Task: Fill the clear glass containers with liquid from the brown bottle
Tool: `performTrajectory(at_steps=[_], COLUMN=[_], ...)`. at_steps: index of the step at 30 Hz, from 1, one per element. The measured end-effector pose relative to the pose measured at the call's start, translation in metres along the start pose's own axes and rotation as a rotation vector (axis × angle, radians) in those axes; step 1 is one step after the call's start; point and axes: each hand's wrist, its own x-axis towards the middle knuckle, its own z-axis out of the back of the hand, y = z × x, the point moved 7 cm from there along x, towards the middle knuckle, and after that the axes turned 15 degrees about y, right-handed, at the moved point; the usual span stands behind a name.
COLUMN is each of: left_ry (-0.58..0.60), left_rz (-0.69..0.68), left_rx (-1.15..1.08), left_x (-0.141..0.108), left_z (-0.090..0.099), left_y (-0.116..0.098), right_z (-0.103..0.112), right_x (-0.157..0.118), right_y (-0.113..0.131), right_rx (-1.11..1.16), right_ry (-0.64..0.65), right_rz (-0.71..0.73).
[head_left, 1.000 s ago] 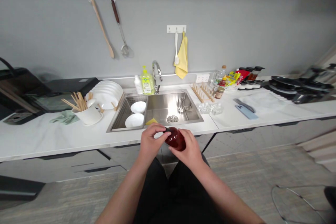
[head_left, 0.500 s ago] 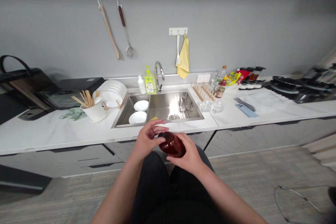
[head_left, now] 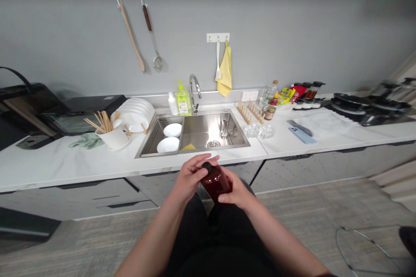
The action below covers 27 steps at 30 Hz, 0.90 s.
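At far left, a black countertop oven [head_left: 32,108] stands on a white marble counter [head_left: 48,169]. Next along the counter are a green cloth [head_left: 86,140] and a white cup [head_left: 113,139] holding wooden chopsticks [head_left: 100,122]. Behind the cup, a stack of white plates [head_left: 134,114] stands on edge. A wooden spoon [head_left: 131,34] and a slotted ladle [head_left: 152,37] hang on the wall above.

The stainless steel sink [head_left: 211,132] holds two white bowls [head_left: 170,137] on a wire rack at its left side and a yellow sponge [head_left: 188,147] beside the rack. A lime-green soap bottle [head_left: 183,100] and a chrome faucet [head_left: 195,95] stand behind the sink.

The left hand [head_left: 190,177] is in front of the counter edge, with its fingers extended and spread wide beside the black cap [head_left: 206,166] of a dark red bottle [head_left: 216,184]. Its palm is at the bottle's upper end; how much load it bears cannot be determined. The right hand [head_left: 235,190] closes in a narrow wrap around the bottle's lower body. The bottle is tilted, cap toward the upper left, above the person's lap.

To the right are a wooden dish rack [head_left: 250,112], a blue phone [head_left: 302,135], and black pans [head_left: 354,104].
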Motion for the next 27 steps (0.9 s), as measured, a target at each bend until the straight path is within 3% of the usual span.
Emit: performTrajectory(at_steps=[3, 5, 10, 12, 15, 17, 22, 24, 27], left_ry=[0.16, 0.168, -0.114, -0.118, -0.033, 0.005, 0.002, 0.026, 0.13], left_rz=[0.073, 0.064, -0.125, -0.108, -0.051, -0.022, -0.023, 0.028, 0.1], left_rx=[-0.042, -0.01, 0.107, 0.08, 0.002, -0.014, 0.202, 0.283, 0.271], left_x=[0.002, 0.006, 0.014, 0.017, 0.022, 0.025, 0.024, 0.021, 0.017], left_z=[-0.01, -0.008, 0.02, 0.022, 0.014, 0.01, 0.016, 0.016, 0.008], left_y=[0.0, 0.0, 0.0, 0.005, 0.008, 0.007, 0.0, 0.001, 0.003], right_z=[-0.003, 0.001, 0.018, 0.018, 0.008, 0.005, 0.018, 0.015, 0.009], right_x=[-0.004, -0.004, -0.004, -0.003, 0.0, 0.002, 0.005, 0.007, 0.008], right_y=[-0.012, -0.011, 0.01, 0.008, -0.009, -0.01, 0.027, 0.031, 0.017], right_rx=[0.232, 0.144, -0.48, -0.416, -0.029, 0.04, -0.643, -0.679, -0.336], right_ry=[0.109, 0.058, -0.261, -0.212, 0.028, 0.068, -0.266, -0.202, 0.054], right_rz=[-0.077, -0.057, 0.0, -0.005, -0.062, -0.076, -0.05, -0.067, -0.094])
